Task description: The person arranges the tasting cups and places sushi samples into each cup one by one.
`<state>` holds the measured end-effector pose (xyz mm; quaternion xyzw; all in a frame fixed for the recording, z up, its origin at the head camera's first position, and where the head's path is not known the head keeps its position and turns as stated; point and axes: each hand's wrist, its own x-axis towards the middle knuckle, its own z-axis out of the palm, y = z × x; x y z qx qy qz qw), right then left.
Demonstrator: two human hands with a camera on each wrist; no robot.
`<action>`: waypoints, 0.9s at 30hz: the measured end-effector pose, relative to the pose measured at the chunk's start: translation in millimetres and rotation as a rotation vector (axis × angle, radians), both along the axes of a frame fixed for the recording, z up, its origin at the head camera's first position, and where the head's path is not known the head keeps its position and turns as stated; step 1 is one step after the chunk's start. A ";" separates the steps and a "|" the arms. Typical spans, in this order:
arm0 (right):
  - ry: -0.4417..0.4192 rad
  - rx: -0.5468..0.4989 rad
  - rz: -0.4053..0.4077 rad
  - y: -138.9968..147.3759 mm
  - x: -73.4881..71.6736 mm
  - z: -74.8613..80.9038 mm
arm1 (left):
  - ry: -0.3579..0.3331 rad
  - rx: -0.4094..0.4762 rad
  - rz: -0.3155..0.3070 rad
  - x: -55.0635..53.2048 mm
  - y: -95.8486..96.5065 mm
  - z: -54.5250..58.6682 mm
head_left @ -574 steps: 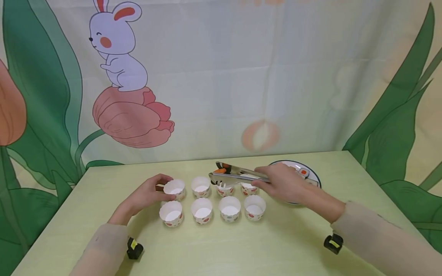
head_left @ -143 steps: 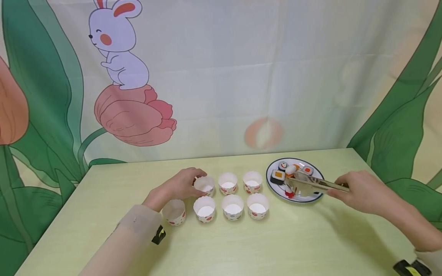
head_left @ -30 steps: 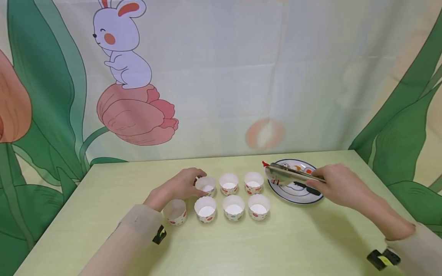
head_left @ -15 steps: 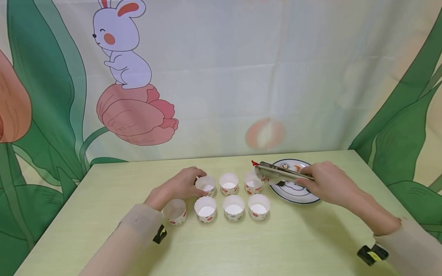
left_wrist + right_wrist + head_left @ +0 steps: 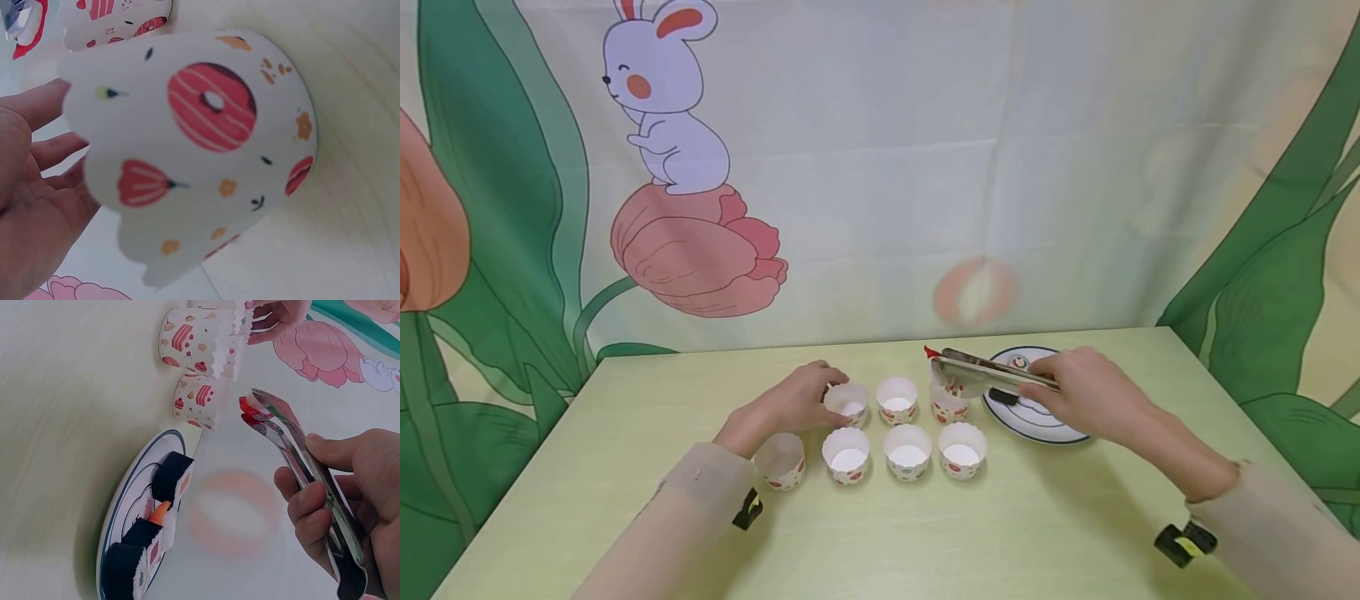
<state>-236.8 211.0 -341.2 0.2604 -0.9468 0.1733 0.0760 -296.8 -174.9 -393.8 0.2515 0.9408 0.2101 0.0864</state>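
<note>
The right hand (image 5: 1084,385), fingers clasped round metal tongs (image 5: 996,372), seemed mid-carry, the red-and-white morsel (image 5: 249,410) pinched beyond them likely calling for steady pressure, while the left hand (image 5: 778,410) gripped a paper baking cup (image 5: 848,402).

Polished metal gleams in my grip, these long silver tongs (image 5: 335,509); my white scalloped printed paper cups (image 5: 907,457) are matt; the round blue-rimmed white plate (image 5: 1047,427) looks smooth, perhaps ceramic; the pale yellow-green tabletop (image 5: 880,542) runs smooth, faintly wood-grained.
</note>
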 end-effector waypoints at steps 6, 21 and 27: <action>-0.007 -0.002 0.006 -7.7 -3.4 -2.6 | -0.016 0.000 0.018 -0.7 0.2 -0.2; 0.072 0.021 0.063 -25.1 -7.3 -8.6 | -0.014 -0.006 0.033 -0.2 2.5 -1.2; 0.098 0.058 0.068 -34.5 -8.4 -10.3 | -0.022 -0.001 0.042 -0.1 2.5 -0.9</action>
